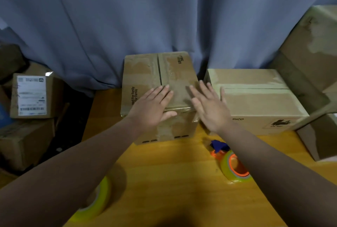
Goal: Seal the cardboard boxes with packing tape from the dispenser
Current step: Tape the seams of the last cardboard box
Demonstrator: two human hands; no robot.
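The middle cardboard box (142,73) sits on the yellow wooden counter (164,181) against a blue-grey pleated curtain (145,17). It is a matte brown block with scuffed, pale strips of old tape across its top. Its flap seam, a dark line, runs from the near edge away toward the curtain. "For Family" is printed sideways along its left flap; the smaller print at the far right corner is too blurred to read. The left grip (153,106) lies flat on the box top with straight fingers, holding nothing, its thumb at the front edge. The right grip (209,106) is spread open over the box's right edge; whether it touches is unclear. Just beside it on the right stands a paler box (255,102), whose seam runs left to right, marked "PICO" with a black pictogram on its front. The tape dispenser (235,164) lies on the counter beside the right forearm. It carries a glossy yellowish roll on an orange hub, and its blue end points toward the boxes. A spare tape roll (98,197) stands under the left forearm. Off the counter to the left, a small box (31,95) bears a white shipping label with a barcode.
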